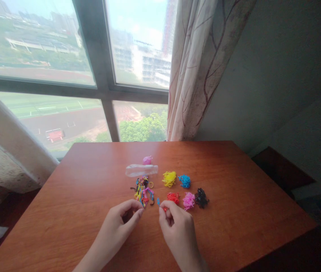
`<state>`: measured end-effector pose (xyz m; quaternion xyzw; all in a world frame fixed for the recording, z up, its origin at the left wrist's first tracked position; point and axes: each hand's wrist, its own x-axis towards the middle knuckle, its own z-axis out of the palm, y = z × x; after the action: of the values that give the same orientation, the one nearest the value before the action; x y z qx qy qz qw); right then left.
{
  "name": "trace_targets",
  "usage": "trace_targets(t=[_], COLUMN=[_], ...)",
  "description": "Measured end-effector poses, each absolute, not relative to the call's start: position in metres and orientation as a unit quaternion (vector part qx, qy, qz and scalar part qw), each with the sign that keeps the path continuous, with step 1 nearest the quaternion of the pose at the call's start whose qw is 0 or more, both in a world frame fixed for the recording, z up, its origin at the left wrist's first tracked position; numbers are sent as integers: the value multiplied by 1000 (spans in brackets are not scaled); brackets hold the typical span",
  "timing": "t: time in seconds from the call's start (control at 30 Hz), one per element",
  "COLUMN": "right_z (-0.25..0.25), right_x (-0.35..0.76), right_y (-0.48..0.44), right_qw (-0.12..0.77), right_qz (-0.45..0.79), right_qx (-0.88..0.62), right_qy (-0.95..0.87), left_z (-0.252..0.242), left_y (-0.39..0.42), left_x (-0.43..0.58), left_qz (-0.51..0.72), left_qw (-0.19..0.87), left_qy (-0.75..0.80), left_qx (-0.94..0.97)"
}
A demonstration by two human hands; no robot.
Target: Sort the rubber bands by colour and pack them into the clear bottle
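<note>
Small coloured rubber bands lie in heaps on the wooden table. My left hand (122,222) is at the near edge of a mixed pile of rubber bands (142,190), thumb and forefinger brought together; what they pinch, if anything, is too small to make out. My right hand (179,225) is closed in a pinch, with a blue rubber band (158,201) sticking up at its fingertips. A bit of red shows by its fingers. Just beyond this hand sits a red heap (173,197), partly hidden by it.
Sorted heaps lie to the right: yellow (169,179), blue (184,181), pink (189,200) and black (202,198). Behind the mixed pile are a clear plastic bottle-shaped container (140,170) on its side and a pink object (147,160). The table (92,181) meets a window with curtains (190,68).
</note>
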<state>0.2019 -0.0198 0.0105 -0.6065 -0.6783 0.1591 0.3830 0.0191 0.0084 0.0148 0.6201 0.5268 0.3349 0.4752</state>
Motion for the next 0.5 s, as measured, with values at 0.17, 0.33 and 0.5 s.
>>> trace_targets(t=[0.17, 0.33, 0.5], right_z=[13, 15, 22], right_x=[228, 226, 203], right_y=[-12, -12, -19], right_qw=[379, 387, 404], right_qz=[142, 163, 231], right_qx=[-623, -613, -574], right_qy=[-669, -669, -674], left_z=[14, 14, 11], left_y=[6, 3, 3], left_x=[22, 25, 26], left_qz=[313, 319, 354], left_qw=[465, 461, 503], left_qy=[526, 536, 505], left_qx=[640, 631, 605])
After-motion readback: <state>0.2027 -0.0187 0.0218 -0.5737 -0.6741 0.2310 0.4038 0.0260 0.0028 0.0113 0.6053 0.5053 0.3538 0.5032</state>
